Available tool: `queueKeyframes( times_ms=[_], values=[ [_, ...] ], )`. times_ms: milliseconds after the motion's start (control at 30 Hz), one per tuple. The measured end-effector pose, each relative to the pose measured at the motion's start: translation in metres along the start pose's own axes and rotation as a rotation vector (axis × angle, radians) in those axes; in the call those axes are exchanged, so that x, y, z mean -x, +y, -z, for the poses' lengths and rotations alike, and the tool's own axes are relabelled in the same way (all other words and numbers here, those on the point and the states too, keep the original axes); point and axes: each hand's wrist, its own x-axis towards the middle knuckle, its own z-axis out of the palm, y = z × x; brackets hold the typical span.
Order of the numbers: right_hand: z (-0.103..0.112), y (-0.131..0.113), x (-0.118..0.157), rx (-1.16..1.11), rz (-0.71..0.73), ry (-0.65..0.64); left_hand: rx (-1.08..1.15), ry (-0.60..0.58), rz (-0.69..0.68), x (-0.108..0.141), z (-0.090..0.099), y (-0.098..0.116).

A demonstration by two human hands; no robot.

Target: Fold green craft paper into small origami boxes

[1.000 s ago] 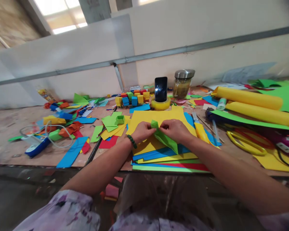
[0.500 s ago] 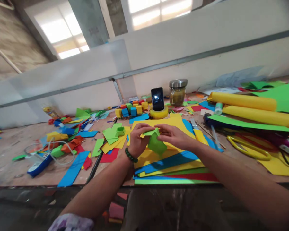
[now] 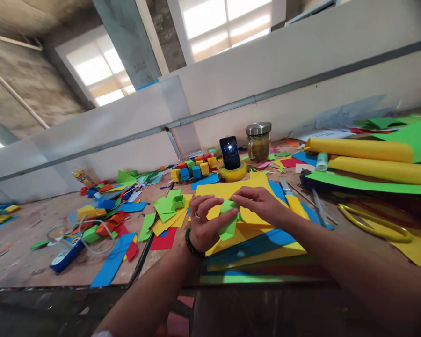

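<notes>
Now | grn paper [image 3: 227,231] | btwn L hand [image 3: 204,225] + R hand [image 3: 258,201], touching both

Daylight comes through 2 large windows [image 3: 228,28] high at the back, their panes washed out white. A glare spot shines on the phone [image 3: 228,161]. The green paper [image 3: 228,230] is brightly lit; the floor [image 3: 28,309] below the bench [image 3: 24,234] is dim. Wide-angle distortion stretches the edges, and the top right corner darkens.
</notes>
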Motion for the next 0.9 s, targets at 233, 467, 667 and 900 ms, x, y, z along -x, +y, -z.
queueKeyframes(
  times_ms=[233,467,667,900],
  values=[
    [-0.003,0.0,0.002,-0.15,-0.128,-0.09,-0.222,-0.021,-0.177,0.01,0.0,-0.002],
    [0.0,0.008,-0.002,-0.359,-0.294,0.019,-0.334,0.034,-0.122,0.01,0.001,-0.014],
    [-0.015,0.004,0.006,-0.451,-0.415,-0.264,-0.364,0.133,-0.025,-0.004,0.005,-0.027],
    [-0.053,-0.003,-0.005,-0.882,-0.331,0.134,-0.486,-0.003,-0.077,-0.001,0.002,-0.025]
  ],
)
